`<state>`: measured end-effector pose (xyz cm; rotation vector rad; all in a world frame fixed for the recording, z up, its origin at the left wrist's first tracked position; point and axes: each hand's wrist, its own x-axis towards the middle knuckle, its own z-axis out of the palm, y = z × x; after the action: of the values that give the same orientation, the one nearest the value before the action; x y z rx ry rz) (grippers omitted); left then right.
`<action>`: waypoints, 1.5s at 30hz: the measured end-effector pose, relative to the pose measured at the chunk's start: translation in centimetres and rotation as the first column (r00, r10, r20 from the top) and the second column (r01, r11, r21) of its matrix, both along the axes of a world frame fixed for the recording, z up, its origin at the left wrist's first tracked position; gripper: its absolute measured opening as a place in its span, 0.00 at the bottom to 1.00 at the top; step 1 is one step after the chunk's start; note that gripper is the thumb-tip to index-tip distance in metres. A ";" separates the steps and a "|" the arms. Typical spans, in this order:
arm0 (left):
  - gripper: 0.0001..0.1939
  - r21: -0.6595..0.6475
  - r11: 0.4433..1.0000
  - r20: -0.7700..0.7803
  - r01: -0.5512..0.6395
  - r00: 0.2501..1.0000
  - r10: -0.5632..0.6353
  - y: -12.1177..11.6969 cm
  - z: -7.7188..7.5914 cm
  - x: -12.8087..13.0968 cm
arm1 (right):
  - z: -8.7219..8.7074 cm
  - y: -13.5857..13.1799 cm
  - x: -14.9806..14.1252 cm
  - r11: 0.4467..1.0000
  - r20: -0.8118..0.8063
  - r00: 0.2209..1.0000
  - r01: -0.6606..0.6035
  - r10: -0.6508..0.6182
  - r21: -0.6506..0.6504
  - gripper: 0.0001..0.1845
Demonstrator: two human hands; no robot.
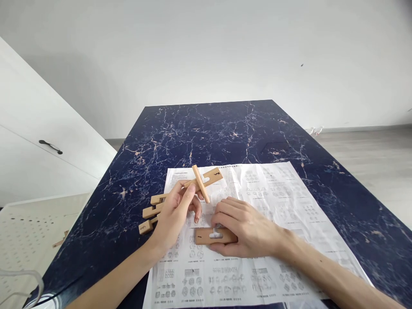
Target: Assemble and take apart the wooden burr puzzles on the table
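My left hand [182, 201] grips two joined wooden puzzle pieces above the sheet. One is a flat piece [213, 175] with a slot and a dark mark like a 3; a thin wooden bar [201, 183] crosses it at an angle. Lower on the sheet, my right hand [241, 227] is closed round another flat wooden puzzle piece [202, 236], marked 1, with a cut-out in its middle. Its right end is hidden under the fingers. Several more wooden pieces [146, 227] lie beside my left wrist, partly covered by it.
A creased printed instruction sheet [267, 206] with rows of small diagrams lies on the dark blue marbled table [206, 133]. On the left are a white cabinet [25, 111] and a white perforated chair seat [28, 231]. A pale wall stands behind the table.
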<state>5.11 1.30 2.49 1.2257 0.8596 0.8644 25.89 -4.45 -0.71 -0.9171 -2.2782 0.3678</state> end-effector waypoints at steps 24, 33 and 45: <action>0.20 0.008 1.000 -0.031 -0.010 0.999 0.010 0.0 -0.7 -0.5 | 0.1 0.1 0.2 0.997 -0.042 0.997 0.070 -0.069 0.013 0.10; 0.20 -0.065 0.998 0.048 0.009 0.999 -0.006 0.1 -0.5 -0.4 | 0.2 -0.1 0.1 0.998 0.011 0.999 0.039 -0.039 -0.042 0.08; 0.21 -0.107 0.994 0.111 0.027 0.994 -0.015 0.2 -0.3 -0.3 | 0.3 -0.1 0.0 0.996 -0.019 1.000 -0.002 0.000 -0.092 0.09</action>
<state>4.85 1.54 2.18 1.0808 0.7930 0.8500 25.91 -4.56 -0.41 -0.9540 -2.2602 0.4838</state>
